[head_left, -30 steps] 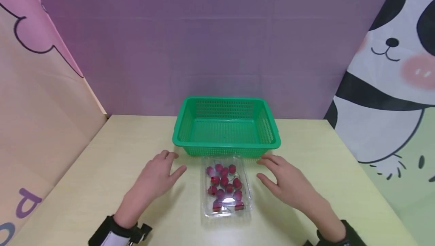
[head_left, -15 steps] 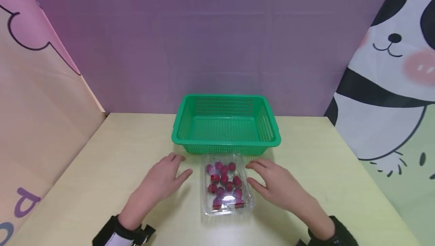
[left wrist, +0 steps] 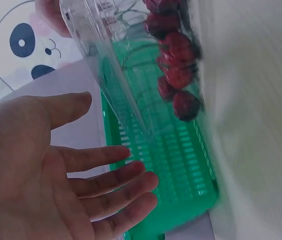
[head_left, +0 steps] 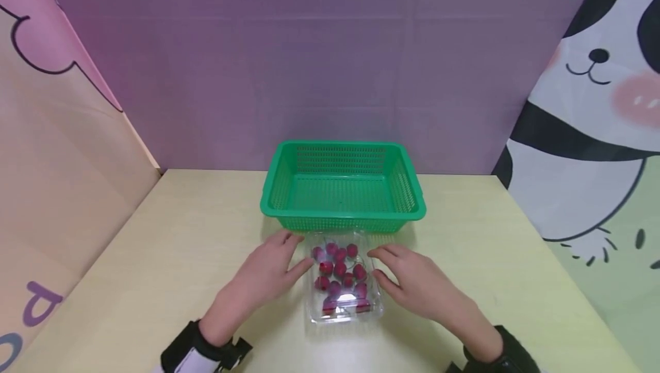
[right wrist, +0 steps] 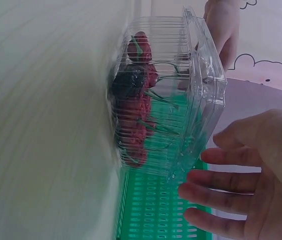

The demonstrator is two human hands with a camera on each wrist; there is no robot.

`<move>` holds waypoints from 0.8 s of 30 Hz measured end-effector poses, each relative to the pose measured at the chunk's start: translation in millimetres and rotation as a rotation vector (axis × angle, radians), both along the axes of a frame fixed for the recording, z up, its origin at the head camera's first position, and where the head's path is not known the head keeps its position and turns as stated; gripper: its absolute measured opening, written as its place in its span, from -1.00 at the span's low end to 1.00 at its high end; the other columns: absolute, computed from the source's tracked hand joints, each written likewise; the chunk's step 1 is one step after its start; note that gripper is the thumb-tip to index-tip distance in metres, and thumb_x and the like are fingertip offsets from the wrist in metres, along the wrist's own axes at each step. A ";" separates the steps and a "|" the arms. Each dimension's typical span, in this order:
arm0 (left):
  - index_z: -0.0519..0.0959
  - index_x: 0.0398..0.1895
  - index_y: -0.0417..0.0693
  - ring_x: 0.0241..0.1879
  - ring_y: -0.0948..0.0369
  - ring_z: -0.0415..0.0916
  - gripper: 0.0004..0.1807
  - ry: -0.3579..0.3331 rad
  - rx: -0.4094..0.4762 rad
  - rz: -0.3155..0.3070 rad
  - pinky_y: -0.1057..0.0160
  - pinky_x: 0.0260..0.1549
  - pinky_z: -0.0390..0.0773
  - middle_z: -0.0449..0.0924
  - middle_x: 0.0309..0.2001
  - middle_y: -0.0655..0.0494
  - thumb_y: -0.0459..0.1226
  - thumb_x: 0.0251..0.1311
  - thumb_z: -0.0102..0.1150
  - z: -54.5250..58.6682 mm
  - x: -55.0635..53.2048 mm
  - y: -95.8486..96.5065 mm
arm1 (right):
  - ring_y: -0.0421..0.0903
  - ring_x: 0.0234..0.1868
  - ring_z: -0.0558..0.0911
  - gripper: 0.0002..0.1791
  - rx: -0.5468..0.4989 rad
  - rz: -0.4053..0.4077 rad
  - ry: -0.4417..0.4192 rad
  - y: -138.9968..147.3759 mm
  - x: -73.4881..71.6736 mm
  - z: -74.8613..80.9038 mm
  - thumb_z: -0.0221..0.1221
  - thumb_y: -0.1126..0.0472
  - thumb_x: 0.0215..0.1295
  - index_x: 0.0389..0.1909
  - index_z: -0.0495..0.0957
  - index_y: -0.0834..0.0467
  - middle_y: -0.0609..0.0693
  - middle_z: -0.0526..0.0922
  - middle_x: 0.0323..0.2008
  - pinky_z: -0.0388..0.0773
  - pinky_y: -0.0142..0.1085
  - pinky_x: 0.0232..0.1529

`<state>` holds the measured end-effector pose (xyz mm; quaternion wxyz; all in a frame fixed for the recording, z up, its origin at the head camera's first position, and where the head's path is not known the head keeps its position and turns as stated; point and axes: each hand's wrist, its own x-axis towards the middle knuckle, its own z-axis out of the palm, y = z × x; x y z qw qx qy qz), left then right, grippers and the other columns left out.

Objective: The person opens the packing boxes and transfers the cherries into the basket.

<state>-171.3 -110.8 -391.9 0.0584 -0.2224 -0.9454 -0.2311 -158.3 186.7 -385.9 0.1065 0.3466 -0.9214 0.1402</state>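
A clear plastic clamshell box (head_left: 342, 318) lies on the table with its lid down. Several dark red cherries (head_left: 340, 270) with green stems show through it. My left hand (head_left: 271, 267) is at the box's left side, thumb reaching over its edge in the head view. On the other side, my right hand (head_left: 419, 281) has its fingertips right at the box's right edge. Both wrist views show the fingers extended and spread, the left palm (left wrist: 21, 165) and right palm (right wrist: 276, 175) facing the box, and neither hand gripping it.
Just behind the box stands a green perforated plastic basket (head_left: 342, 214) with nothing in it. A purple cloth backdrop (head_left: 330, 63) rises at the table's far edge. Printed panels flank the table, a panda (head_left: 593, 115) on the right one.
My left hand has moved right to the box's left side, and my right hand has moved left to its right side. The box and basket stay in place.
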 end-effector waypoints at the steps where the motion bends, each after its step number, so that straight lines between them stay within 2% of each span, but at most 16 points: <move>1: 0.45 0.37 -0.27 0.20 -0.08 0.52 -0.36 0.008 -0.003 -0.010 -0.09 0.11 0.59 0.51 0.25 -0.17 -0.04 0.40 0.29 0.2 0.3 2.3 | -0.03 -0.03 0.68 -0.69 0.002 0.003 0.004 0.1 -0.1 -0.2 0.32 0.26 0.34 0.08 0.64 0.21 0.02 0.69 -0.05 0.69 -0.08 -0.07; 7: 0.51 0.28 -0.30 0.13 -0.02 0.52 -0.38 0.016 -0.024 -0.040 0.00 0.07 0.61 0.49 0.18 -0.15 0.01 0.40 0.26 1.6 4.5 13.7 | 0.01 -0.05 0.70 -0.60 0.020 0.016 0.015 1.6 -0.1 -1.2 0.29 0.45 0.22 0.10 0.62 0.25 0.08 0.69 -0.04 0.70 -0.09 -0.12; 14: 0.49 0.33 -0.27 0.24 -0.09 0.44 -0.26 0.011 -0.043 -0.078 -0.06 0.17 0.55 0.41 0.29 -0.21 0.14 0.38 0.22 0.2 8.8 22.1 | 0.04 -0.03 0.70 -0.55 0.029 0.007 0.004 2.3 -0.4 -3.3 0.37 0.40 0.19 0.13 0.61 0.24 0.10 0.69 -0.03 0.70 -0.05 -0.09; 24: 0.36 0.46 -0.27 0.39 -0.14 0.27 -0.11 -0.052 -0.034 -0.111 -0.09 0.14 0.56 0.18 0.45 -0.29 0.22 0.34 0.20 -6.8 13.2 27.2 | 0.05 -0.01 0.69 -0.48 0.019 -0.004 -0.052 4.9 -2.1 -6.1 0.39 0.41 0.19 0.21 0.57 0.23 0.10 0.69 0.00 0.69 -0.05 -0.07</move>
